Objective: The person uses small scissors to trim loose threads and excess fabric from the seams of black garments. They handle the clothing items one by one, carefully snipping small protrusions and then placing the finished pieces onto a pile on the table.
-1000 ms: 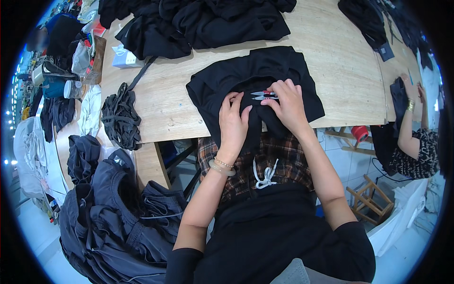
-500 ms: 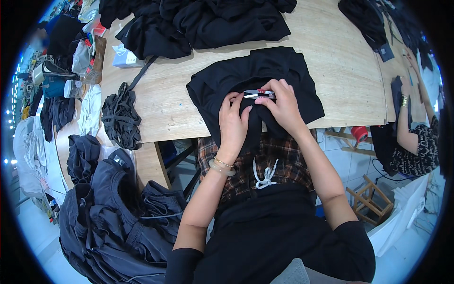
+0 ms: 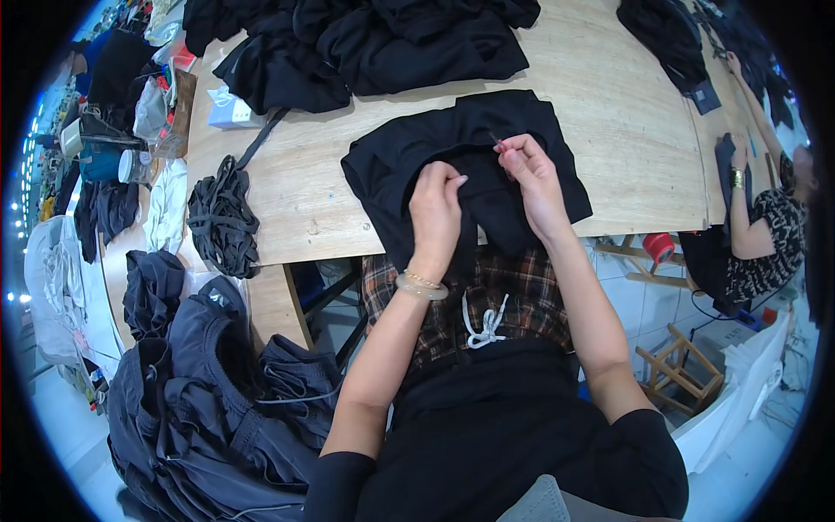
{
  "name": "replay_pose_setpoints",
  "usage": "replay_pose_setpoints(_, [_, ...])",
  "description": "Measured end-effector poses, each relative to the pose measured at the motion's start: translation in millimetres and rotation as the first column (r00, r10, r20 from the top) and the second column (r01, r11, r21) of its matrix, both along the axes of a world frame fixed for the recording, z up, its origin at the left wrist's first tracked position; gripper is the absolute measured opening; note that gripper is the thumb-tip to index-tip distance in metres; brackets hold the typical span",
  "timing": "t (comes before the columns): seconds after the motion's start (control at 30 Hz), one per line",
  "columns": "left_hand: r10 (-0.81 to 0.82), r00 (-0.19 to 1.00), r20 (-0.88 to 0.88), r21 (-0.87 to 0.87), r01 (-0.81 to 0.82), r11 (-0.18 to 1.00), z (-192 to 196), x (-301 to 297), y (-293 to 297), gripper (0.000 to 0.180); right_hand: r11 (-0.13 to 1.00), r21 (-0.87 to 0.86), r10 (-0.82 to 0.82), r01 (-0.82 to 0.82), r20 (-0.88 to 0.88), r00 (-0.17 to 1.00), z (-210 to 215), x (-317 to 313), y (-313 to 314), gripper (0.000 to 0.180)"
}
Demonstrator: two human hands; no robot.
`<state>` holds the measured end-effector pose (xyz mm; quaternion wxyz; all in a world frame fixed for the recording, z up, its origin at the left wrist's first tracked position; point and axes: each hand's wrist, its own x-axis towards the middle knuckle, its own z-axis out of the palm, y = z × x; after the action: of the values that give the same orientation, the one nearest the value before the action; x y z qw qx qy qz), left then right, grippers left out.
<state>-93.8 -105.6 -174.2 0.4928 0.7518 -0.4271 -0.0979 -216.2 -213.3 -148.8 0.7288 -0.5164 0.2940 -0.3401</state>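
Right now our black garment lies bunched at the near edge of the wooden table, partly hanging over it. Our left hand pinches its fabric, fingers closed; our right hand grips a small red-handled tool against it. Coiled black straps sit well apart, leftward.

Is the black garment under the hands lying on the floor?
No, the black garment lies on the pale wooden table, partly hanging over its near edge.
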Motion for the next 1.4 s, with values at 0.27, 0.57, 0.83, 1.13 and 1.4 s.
replay_pose_setpoints(0.27, [-0.131, 0.7, -0.702, -0.044, 0.141, 0.989, 20, 13, 42, 0.018, 0.999, 0.029, 0.022, -0.022, -0.017, 1.0, -21, -8, -7, 0.017])
replay_pose_setpoints(0.57, [0.012, 1.0, -0.001, 0.062, -0.012, 0.998, -1, 3, -2, 0.007, 0.999, 0.011, 0.039, -0.039, -0.034, 0.999, -19, -11, -7, 0.015])
replay_pose_setpoints(0.83, [0.008, 0.976, -0.216, 0.143, 0.024, 0.989, -2, 13, -3, 0.009, 0.697, -0.692, -0.205, -0.191, -0.447, 0.871, 17, -17, -6, 0.021])
replay_pose_setpoints(1.13, [-0.023, 0.981, -0.19, 0.191, 0.06, 0.98, -13, 18, -4, 0.015, 0.363, -0.804, -0.242, -0.471, -0.57, 0.785, 18, -6, -14, 0.026])
replay_pose_setpoints(1.4, [-0.021, 0.971, -0.237, 0.189, 0.067, 0.98, -10, 18, -3, 0.014, 0.347, -0.82, -0.242, -0.456, -0.548, 0.801, 18, 2, -11, 0.025])
